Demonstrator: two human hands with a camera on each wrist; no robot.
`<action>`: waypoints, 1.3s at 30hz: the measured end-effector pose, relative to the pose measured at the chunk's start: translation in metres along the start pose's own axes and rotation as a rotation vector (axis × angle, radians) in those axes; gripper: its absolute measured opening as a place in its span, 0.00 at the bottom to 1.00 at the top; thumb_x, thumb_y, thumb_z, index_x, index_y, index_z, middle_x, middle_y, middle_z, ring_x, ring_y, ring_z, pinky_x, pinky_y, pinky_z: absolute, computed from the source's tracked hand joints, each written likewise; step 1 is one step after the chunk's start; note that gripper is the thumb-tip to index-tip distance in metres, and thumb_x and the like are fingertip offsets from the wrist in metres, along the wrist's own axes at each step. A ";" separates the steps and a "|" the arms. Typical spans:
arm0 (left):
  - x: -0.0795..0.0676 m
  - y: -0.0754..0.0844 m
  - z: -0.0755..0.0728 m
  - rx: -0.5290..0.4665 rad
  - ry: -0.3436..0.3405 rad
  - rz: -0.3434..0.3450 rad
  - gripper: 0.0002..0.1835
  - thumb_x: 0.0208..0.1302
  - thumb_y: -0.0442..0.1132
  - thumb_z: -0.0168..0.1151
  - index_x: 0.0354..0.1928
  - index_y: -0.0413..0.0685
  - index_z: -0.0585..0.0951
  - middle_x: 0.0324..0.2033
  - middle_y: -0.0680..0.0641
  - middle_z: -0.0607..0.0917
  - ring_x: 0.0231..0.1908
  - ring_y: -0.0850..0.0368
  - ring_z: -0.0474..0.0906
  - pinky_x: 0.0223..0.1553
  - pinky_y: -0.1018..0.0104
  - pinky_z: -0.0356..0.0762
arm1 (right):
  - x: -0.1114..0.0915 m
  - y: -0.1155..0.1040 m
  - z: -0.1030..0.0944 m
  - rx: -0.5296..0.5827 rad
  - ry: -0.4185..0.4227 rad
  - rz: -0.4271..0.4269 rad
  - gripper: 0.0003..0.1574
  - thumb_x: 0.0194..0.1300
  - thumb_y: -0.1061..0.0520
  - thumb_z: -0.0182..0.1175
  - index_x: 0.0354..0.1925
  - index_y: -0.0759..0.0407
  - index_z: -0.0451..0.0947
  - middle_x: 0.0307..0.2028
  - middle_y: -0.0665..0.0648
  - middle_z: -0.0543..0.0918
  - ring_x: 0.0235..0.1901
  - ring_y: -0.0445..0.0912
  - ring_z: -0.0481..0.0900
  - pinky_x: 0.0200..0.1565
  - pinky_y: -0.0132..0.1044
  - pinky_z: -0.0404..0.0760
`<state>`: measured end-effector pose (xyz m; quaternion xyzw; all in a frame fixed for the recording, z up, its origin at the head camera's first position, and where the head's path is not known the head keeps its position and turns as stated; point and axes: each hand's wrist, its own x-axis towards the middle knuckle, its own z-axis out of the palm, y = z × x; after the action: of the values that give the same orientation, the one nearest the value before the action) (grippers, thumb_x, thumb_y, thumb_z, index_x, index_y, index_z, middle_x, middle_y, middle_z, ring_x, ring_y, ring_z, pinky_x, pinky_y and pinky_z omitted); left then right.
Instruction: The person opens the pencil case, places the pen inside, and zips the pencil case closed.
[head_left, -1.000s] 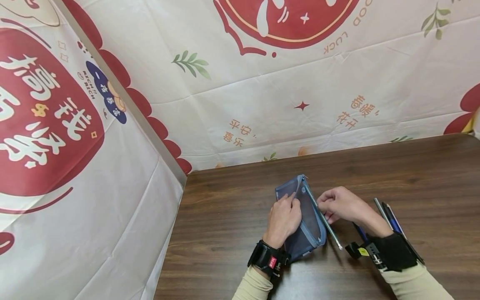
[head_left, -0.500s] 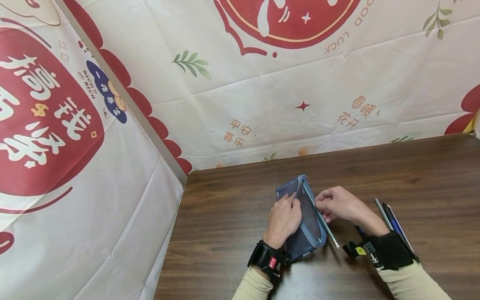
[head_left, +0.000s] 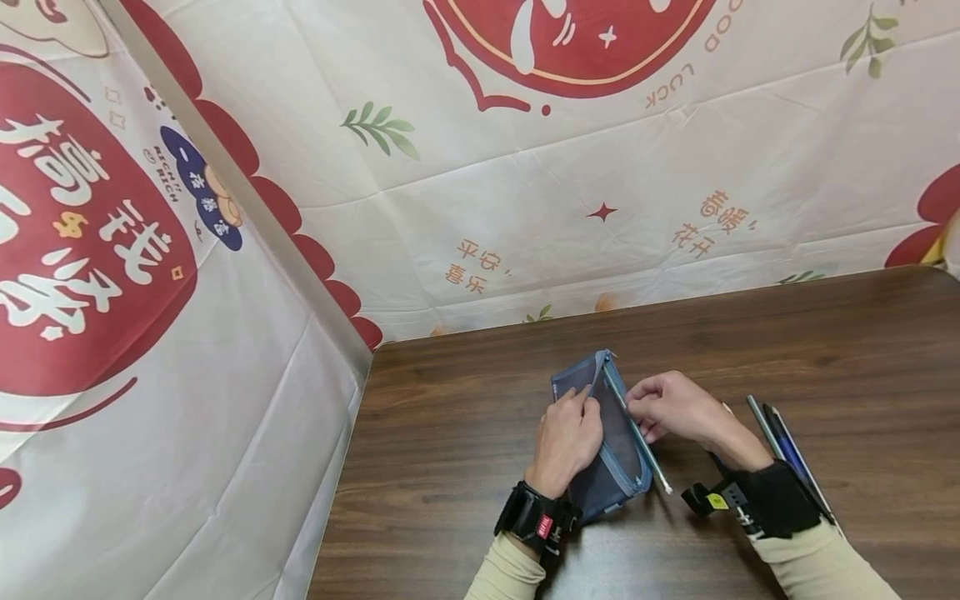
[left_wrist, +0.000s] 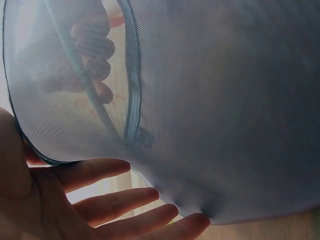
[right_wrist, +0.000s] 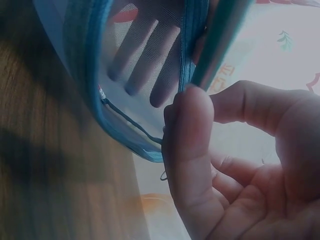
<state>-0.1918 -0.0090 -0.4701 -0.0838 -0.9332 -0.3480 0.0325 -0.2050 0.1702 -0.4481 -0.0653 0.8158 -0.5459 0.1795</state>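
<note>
My left hand (head_left: 570,437) grips the blue mesh pencil case (head_left: 596,493) at its unzipped opening, holding it tilted over the table. In the left wrist view, its fingers (left_wrist: 145,197) lie along the outside of the mesh (left_wrist: 215,110). Thumb and index finger of my right hand (head_left: 682,408) pinch a slim teal pencil (head_left: 660,475), seen close up in the right wrist view as a striped shaft (right_wrist: 220,45). The pencil lies slantwise along the opening, its pale end sticking out past the case's near corner. Through the mesh, the left wrist view shows its shaft (left_wrist: 82,70).
Right of my right wrist, a teal pencil (head_left: 765,427) and a few pens, one with a blue barrel (head_left: 789,450), lie side by side on the brown wooden table (head_left: 435,433). Printed white cloth (head_left: 525,192) hangs behind the table and on the left.
My right hand has shifted slightly left with the pencil, whose pale end now stands closer to the case and a little higher. The left hand and the case have stayed in place.
</note>
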 end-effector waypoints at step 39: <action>-0.003 0.003 0.002 -0.009 -0.025 -0.022 0.25 0.72 0.49 0.37 0.60 0.52 0.77 0.61 0.42 0.77 0.57 0.47 0.72 0.56 0.48 0.72 | 0.004 0.003 0.010 0.017 0.065 -0.009 0.19 0.67 0.64 0.50 0.49 0.81 0.73 0.30 0.65 0.83 0.26 0.48 0.82 0.28 0.38 0.85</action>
<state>-0.1888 -0.0059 -0.4701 -0.0780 -0.9328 -0.3514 0.0165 -0.2048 0.1616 -0.4555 -0.0496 0.8163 -0.5555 0.1508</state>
